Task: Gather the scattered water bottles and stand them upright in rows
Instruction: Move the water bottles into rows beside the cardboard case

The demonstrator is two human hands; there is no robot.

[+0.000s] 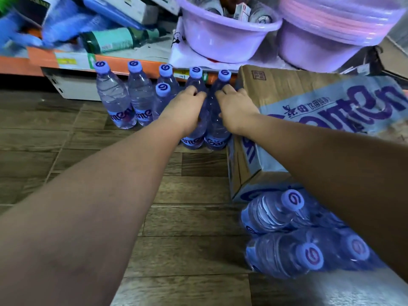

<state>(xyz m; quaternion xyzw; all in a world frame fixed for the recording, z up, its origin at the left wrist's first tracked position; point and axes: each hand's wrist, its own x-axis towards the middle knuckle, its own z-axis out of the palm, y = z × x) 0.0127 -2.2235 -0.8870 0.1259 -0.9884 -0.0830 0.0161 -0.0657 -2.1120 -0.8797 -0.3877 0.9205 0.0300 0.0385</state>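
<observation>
Several clear water bottles with purple caps stand upright on the wooden floor below an orange shelf edge, the leftmost bottle (114, 100) at the row's end. My left hand (185, 109) grips one standing bottle (195, 138) around its body. My right hand (235, 109) grips the bottle beside it (217, 135), close against a cardboard box. Several more bottles lie on their sides at the lower right, one (271, 213) on top of another (284, 257).
A printed cardboard box (309, 102) sits right of the standing bottles. Two purple basins (223, 38) rest on the shelf above, with a green bottle (114, 39) and blue packs on the left. A white box (75, 85) is under the shelf.
</observation>
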